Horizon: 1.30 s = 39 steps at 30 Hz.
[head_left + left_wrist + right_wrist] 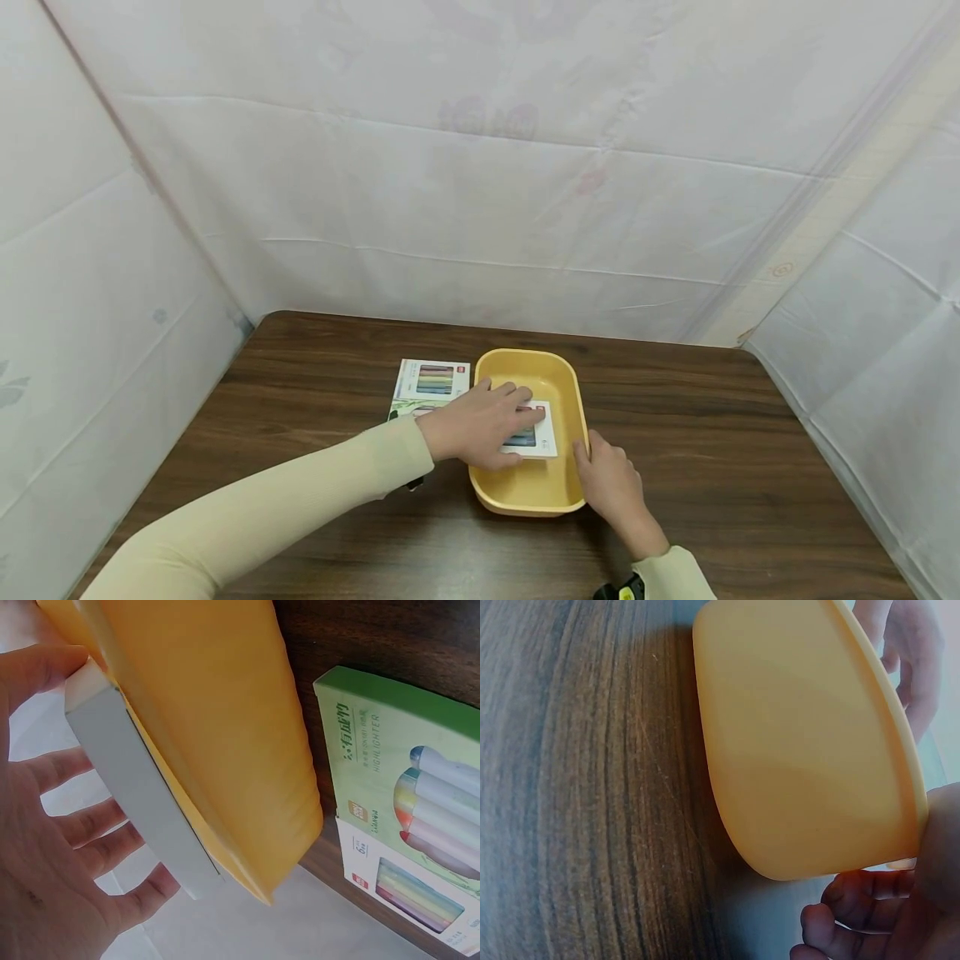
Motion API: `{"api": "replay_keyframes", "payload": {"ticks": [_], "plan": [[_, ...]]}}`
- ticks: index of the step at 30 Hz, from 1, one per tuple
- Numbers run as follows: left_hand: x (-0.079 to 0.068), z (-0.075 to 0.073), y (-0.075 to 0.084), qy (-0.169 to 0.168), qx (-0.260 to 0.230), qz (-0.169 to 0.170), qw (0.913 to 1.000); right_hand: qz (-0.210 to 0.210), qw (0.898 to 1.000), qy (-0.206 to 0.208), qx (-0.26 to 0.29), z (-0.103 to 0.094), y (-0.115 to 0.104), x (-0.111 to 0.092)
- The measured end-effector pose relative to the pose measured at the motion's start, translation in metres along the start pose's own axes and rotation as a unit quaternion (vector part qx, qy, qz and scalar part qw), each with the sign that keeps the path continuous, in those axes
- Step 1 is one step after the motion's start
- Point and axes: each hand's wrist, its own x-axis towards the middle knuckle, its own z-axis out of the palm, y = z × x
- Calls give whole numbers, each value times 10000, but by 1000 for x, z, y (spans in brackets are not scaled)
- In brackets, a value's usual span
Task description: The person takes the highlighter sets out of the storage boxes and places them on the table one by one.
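My left hand (pixel 480 429) grips a white highlighter box (pixel 547 440) from above, over the yellow plastic basket (pixel 558 492). In the left wrist view, the thumb and fingers of that hand (pixel 52 832) spread across to the edges of the box (pixel 146 784), which is at the basket's rim. My right hand (pixel 611 479) pinches the basket's right rim. The right wrist view shows its curled fingers (pixel 866 904) at the corner of the basket (pixel 802 750).
Another highlighter box (pixel 360 757), green and white with a window showing pens, lies on the dark wooden table (pixel 720 467) just left of the basket. White sheeting (pixel 465 208) hangs behind the table and at both sides.
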Motion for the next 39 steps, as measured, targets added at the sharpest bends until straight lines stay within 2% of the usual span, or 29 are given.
{"api": "replay_keyframes", "payload": {"ticks": [10, 28, 39], "plan": [[-4, 2, -1, 83, -55, -20, 9999, 39, 10000, 5, 23, 0, 1, 0], [-12, 0, -5, 17, -140, -142, 9998, 62, 10000, -29, 37, -4, 2, 3], [-21, 1, -6, 195, -67, -130, 9997, 81, 9999, -15, 116, -5, 7, 2]]}}
